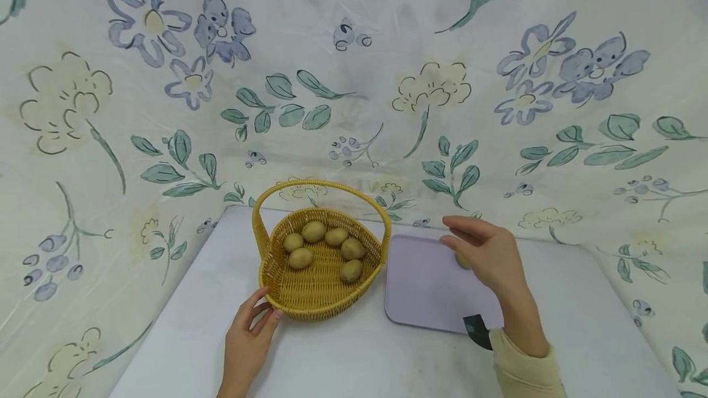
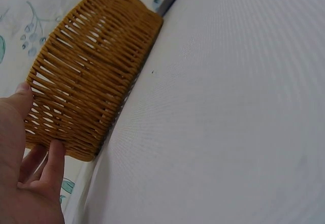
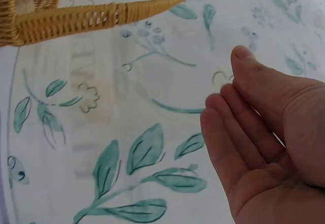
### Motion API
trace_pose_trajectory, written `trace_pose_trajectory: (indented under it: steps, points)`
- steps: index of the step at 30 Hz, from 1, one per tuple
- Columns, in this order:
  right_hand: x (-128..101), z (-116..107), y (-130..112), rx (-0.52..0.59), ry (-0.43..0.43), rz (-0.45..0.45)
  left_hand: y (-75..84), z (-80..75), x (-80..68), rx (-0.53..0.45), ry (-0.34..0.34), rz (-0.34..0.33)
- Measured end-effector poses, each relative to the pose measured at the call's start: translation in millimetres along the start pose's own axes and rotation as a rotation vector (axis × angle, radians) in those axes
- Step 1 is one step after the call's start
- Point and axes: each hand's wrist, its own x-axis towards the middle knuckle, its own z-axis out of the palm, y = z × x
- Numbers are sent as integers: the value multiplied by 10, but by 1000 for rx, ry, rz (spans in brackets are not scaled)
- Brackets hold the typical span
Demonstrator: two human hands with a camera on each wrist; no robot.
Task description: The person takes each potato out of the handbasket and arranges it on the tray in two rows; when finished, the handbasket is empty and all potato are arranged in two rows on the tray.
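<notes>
While the left hand [image 1: 247,338] pinches the wicker basket [image 1: 314,314] at its near-left rim, the right hand [image 1: 491,257], empty, thumb parted from fingers, hangs above the lilac tray [image 1: 420,290], near a partly hidden potato [image 1: 462,261] there. Uneven lifting from that one side might tip the basket, sending its six loose potatoes [image 1: 300,258] rolling.

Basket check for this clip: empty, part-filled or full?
Part-filled. In the head view, six potatoes lie toward the back and sides of the basket, while its woven bottom shows bare in front.
</notes>
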Motion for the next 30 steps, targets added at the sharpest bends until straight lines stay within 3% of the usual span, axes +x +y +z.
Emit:
trace_pose_trajectory:
  steps: [7, 15, 23, 30]
  points:
    - [28, 24, -210, 30, -106, -138, 15, 10, -3, 10, 5, -8]
    - [113, 149, -384, 213, -317, -272, 30, 0, -5, 7, 10, -5]
    - [222, 397, -519, 269, -425, -367, 29, -13, -12, -10, 13, -11]
    - [323, 699, -567, 300, -514, -397, 12, -3, -9, -2, 2, 3]
